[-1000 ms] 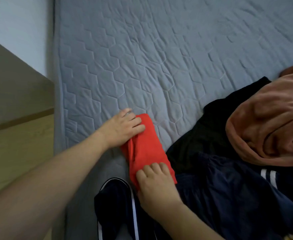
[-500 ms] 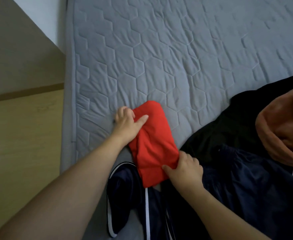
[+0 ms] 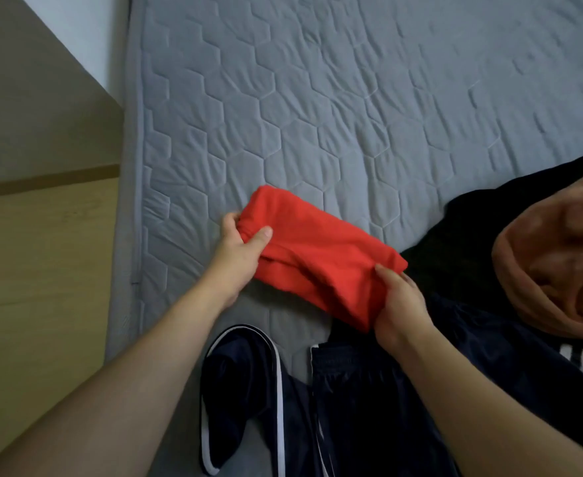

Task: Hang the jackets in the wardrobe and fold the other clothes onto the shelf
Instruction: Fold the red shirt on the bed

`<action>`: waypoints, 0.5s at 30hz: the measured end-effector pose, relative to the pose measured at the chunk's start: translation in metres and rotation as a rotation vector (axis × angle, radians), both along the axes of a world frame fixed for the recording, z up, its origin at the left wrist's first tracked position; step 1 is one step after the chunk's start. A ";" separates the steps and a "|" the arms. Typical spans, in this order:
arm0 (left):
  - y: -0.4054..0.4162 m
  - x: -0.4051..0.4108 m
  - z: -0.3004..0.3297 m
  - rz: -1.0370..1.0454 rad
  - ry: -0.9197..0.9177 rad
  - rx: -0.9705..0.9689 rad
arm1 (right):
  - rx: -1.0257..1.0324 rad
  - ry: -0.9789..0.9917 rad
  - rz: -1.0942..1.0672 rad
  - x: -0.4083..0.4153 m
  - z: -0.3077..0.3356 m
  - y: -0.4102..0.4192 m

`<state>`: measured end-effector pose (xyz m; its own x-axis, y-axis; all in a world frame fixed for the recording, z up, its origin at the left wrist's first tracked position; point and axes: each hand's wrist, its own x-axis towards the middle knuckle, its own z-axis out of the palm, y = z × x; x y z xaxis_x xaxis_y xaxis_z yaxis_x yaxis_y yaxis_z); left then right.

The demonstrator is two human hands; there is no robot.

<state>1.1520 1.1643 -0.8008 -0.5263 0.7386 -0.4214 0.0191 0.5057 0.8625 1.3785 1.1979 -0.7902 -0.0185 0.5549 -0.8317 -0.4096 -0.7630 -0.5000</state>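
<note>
Hands have switched from pressing to gripping, that's the big change. A second ago the folded red garment (image 3: 321, 256) lay flat on the bed (image 3: 317, 98) with both palms patting it down; now the left hand (image 3: 240, 256) pinches its far-left end, thumb on top and fingers curled under, and the right hand (image 3: 398, 304) clamps the near-right corner the same way. The bundle has also swung round from roughly end-on to lying crosswise, and its right edge looks lifted a little off the bed, though it's hard to say how much.

Using the red garment as the landmark: the navy striped piece (image 3: 248, 401) sits just below it, the black clothing (image 3: 455, 242) touches or nearly touches its right end, and the brown-orange garment (image 3: 551, 256) lies further right past that. The wooden panel (image 3: 42, 270) is well off to its left, beyond the bed's edge.

So the folding of this one seems done, and the grip reads like a pick-up for carrying it to the shelf. Loose layers could slip open if only the ends get held. Plenty of clothes remain.
</note>
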 end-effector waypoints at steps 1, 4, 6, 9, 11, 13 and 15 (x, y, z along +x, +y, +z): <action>-0.005 0.002 -0.005 -0.069 0.063 -0.098 | -0.030 0.006 0.113 -0.007 0.000 0.005; -0.009 -0.006 -0.021 -0.300 0.264 -0.471 | -0.071 -0.251 0.365 -0.022 -0.008 0.008; -0.001 -0.013 -0.022 -0.290 0.138 -0.478 | -0.060 -0.354 0.440 -0.024 -0.019 0.002; 0.005 -0.012 -0.009 -0.248 0.062 -0.423 | -0.068 -0.239 0.511 -0.019 -0.022 -0.003; 0.003 -0.006 0.006 -0.167 0.012 -0.379 | -0.053 -0.133 0.472 -0.015 -0.015 -0.003; -0.004 -0.004 0.027 -0.055 -0.066 -0.336 | 0.000 -0.036 0.399 -0.014 0.001 -0.001; -0.016 -0.012 0.054 0.043 -0.186 -0.328 | 0.067 0.018 0.385 -0.021 0.028 0.001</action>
